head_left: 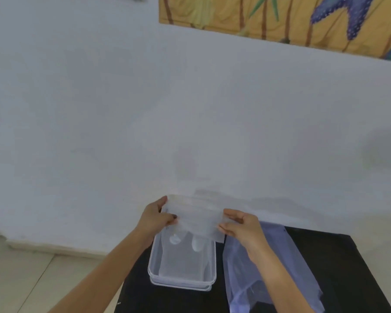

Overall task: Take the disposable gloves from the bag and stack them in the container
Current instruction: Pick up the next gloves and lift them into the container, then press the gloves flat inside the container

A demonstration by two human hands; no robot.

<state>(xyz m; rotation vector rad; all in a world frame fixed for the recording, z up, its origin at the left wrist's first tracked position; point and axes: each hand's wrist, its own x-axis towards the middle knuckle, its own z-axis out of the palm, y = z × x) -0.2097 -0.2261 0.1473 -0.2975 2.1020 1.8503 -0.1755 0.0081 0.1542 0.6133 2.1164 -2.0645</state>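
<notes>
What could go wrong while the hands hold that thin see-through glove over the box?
The glove is floppy and pinched only at its edges by the left hand and right hand, so it could crumple or land crooked in the container. It hangs past the container's far end, so part may drape outside. The bag lies close beside the container and a forearm could drag it.

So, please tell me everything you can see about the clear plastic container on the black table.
The container is a shallow rectangular box of clear, slightly milky plastic with rounded corners and a stepped rim. It has no lid on and sits flat on the black table, left of the thin plastic bag. Translucent gloves already lie inside, fingertips towards the wall. Both hands, left and right, hold another glove over its far end. Whether the left forearm touches its corner I cannot tell.
</notes>
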